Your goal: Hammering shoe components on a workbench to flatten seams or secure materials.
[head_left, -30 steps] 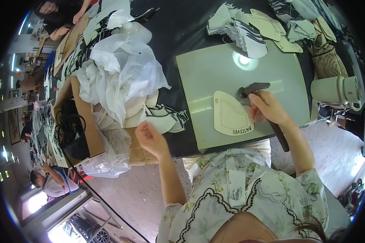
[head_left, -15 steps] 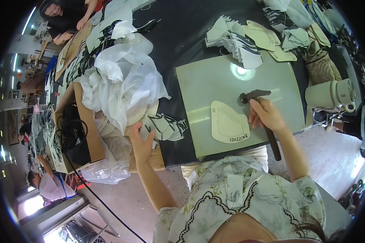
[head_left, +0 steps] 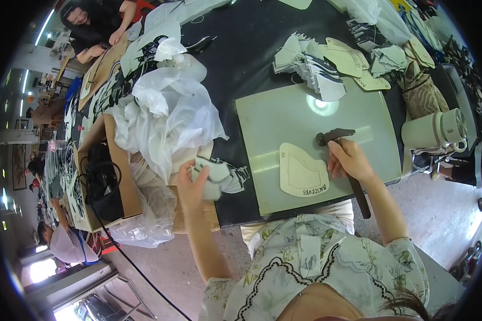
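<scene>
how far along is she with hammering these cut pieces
Done: one cream piece lies flat on the green board. In hand: right hand holds the hammer; left hand lifts another piece. Left: piles of pieces behind the board.

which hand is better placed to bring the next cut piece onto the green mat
Left. The left hand already grips a pale cut piece at the stack beside the green mat; the right hand is occupied holding the hammer.

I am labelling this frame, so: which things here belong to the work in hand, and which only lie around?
In use:
right hand holding hammer
left hand holding cut pieces
flat pattern piece
green board

Lying about:
plastic bags
jug
cardboard box
</scene>
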A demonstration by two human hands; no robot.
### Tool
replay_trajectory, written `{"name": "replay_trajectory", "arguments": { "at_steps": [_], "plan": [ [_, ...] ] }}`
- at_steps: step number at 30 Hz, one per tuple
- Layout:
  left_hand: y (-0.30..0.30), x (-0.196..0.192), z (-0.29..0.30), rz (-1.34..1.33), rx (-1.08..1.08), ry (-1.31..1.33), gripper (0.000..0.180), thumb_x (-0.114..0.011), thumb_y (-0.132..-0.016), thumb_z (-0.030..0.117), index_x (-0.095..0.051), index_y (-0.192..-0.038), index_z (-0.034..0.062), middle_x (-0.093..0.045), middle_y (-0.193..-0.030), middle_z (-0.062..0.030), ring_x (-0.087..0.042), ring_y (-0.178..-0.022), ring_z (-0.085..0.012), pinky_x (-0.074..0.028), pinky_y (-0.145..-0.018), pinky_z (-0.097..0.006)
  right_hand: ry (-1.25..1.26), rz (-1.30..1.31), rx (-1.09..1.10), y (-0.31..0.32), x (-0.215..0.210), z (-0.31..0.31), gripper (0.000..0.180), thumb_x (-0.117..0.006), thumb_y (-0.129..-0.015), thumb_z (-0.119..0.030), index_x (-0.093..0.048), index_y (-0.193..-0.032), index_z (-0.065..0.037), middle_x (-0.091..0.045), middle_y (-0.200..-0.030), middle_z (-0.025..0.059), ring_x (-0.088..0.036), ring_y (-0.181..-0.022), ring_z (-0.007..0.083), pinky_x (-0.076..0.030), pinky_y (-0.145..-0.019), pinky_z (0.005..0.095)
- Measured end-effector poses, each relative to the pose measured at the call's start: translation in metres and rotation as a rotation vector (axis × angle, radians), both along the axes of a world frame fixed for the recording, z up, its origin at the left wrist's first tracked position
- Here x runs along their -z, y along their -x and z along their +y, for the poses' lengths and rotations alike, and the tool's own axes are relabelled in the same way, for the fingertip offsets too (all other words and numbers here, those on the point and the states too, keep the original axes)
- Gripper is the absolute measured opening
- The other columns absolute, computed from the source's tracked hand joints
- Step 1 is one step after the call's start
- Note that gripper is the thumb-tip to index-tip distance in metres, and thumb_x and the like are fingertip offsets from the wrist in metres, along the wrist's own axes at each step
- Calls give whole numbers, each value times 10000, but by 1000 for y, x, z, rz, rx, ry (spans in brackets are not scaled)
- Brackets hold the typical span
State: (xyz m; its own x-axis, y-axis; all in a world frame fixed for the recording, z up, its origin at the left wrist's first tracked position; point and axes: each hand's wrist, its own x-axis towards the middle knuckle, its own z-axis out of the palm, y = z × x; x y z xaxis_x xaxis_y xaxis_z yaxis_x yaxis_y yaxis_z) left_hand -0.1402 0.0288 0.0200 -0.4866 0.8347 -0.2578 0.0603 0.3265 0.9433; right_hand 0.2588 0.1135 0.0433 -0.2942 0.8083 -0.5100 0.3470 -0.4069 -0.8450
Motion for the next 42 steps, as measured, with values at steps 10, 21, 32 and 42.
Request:
{"name": "replay_trajectory", "arguments": {
  "at_steps": [10,21,32,42],
  "plan": [
    [-18,-30,-12,871,390,-112,951,-852,-698,262,-337,-1461,21,-393,-1453,-220,-345,-1350,-422,-318,-1084,-504,-9,-17,10,-2,1,1,364,-468,-1029,-313,-531,-887,16,-650,-661,101,-625,-488,141,-421,-385,243],
    [3,-32,19,1083,963,181,1121,-923,-525,212,-346,-1475,66,-413,-1434,-143,-357,-1380,-339,-234,-1148,-565,-12,-48,12,3,-5,-1,364,-495,-1016,-306,-598,-960,38,-666,-670,83,-636,-506,134,-457,-423,262],
    [-129,-82,130,711,1009,-419,569,-771,-790,191,-550,-1285,19,-603,-1203,-166,-589,-1099,-358,-475,-927,-406,-6,-113,-6,6,-21,3,359,-504,-1011,-305,-626,-1015,33,-662,-650,60,-637,-500,136,-480,-468,284],
    [-244,-5,219,1415,616,-862,380,-762,-736,235,-659,-1056,59,-600,-1073,-30,-518,-1118,-232,-390,-939,-426,-183,-42,-49,-2,-1,0,350,-514,-1010,-275,-624,-944,51,-648,-608,68,-633,-475,156,-488,-479,304]
  ]
}}
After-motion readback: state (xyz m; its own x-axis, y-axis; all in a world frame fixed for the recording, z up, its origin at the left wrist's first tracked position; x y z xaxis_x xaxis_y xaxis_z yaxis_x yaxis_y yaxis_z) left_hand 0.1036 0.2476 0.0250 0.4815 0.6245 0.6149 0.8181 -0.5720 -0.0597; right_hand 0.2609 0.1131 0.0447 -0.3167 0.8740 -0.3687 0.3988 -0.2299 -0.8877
